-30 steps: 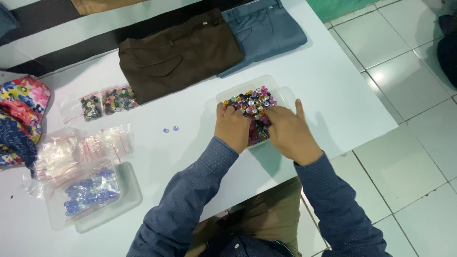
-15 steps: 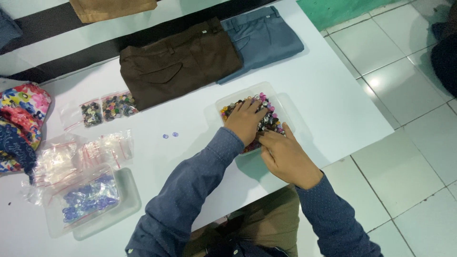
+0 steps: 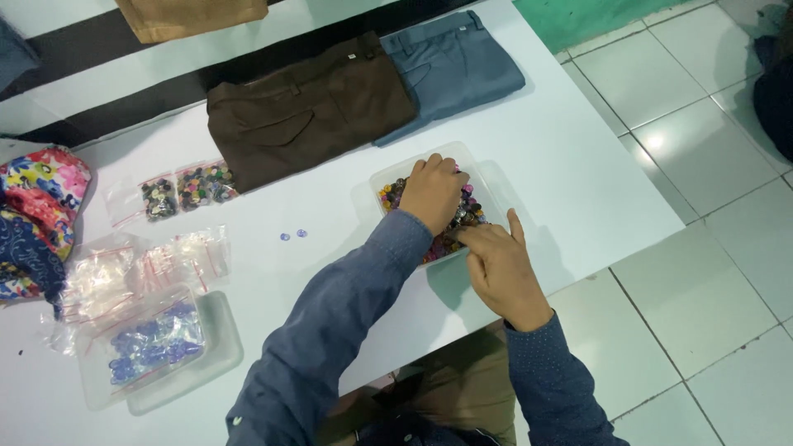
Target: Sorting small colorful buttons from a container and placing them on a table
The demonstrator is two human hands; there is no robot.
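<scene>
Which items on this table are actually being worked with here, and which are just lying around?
In use:
left hand, spread over the mixed buttons
right hand, at the clear tray

Lying about:
brown trousers
blue trousers
small button bags
two loose buttons
empty bags
floral cloth

— Where does the one view sit?
— On the person's head, above the near edge of the white table (image 3: 578,165), looking steeply down and slightly forward.
— How near is it?
— Close enough that both blue sleeves run up from the bottom of the frame, with the left hand (image 3: 434,194) and right hand (image 3: 500,268) near the centre.
— How far does it reach?
— Across the table to the folded trousers (image 3: 310,111) at the top edge, and out to the tiled floor (image 3: 710,272) on the right.
</scene>
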